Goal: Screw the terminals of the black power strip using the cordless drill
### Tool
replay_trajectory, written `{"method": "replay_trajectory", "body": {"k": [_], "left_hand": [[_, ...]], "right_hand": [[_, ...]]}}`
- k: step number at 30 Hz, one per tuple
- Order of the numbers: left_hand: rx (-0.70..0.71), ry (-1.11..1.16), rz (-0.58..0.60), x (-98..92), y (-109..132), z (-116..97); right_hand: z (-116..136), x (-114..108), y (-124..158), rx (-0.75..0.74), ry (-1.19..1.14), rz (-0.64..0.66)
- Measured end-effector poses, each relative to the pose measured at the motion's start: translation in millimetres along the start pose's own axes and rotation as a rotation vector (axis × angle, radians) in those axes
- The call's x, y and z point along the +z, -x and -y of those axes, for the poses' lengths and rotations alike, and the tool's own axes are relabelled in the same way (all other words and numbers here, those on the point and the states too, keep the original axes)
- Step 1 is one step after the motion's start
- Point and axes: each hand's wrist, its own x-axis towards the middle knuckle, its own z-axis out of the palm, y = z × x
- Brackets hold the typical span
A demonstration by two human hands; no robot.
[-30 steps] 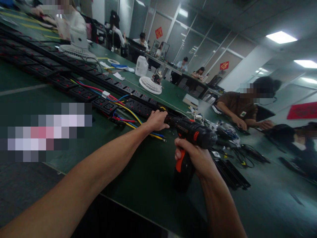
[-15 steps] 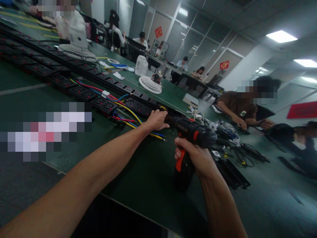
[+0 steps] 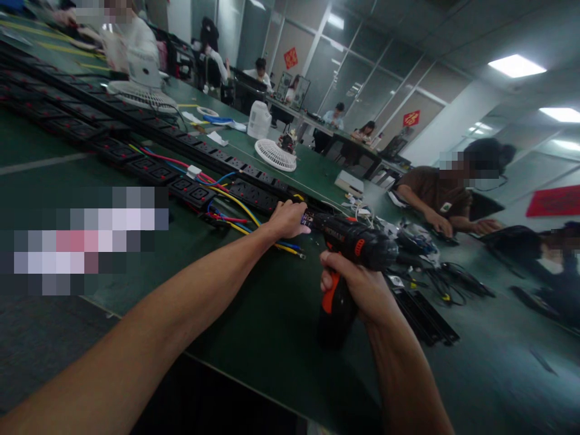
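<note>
My right hand (image 3: 357, 287) is wrapped round the orange grip of a black cordless drill (image 3: 351, 248) that points left. Its tip meets the end of a long black power strip (image 3: 254, 196) on the green table (image 3: 254, 326). My left hand (image 3: 286, 219) is curled over that end of the strip, fingers closed on it right at the drill's tip. Yellow, blue and red wires (image 3: 235, 214) trail from the strip under my left wrist.
More black socket strips (image 3: 149, 172) run along the table to the far left. Two white fans (image 3: 275, 154) and a white jug (image 3: 258, 119) stand behind. Black parts and cables (image 3: 426, 284) lie to the right. A seated person (image 3: 435, 193) works at right; others sit further back.
Hardly anything has moved. Both hands and the drill stay in place; a small lit purple spot now shows at the drill's tip by my left fingers.
</note>
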Motion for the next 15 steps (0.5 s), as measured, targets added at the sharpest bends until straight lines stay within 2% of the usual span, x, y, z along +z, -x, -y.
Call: {"method": "replay_trajectory", "body": {"k": [15], "left_hand": [[0.005, 0.001, 0.011, -0.8, -0.2, 0.2]], "right_hand": [[0.4, -0.4, 0.3, 0.019, 0.003, -0.007]]}}
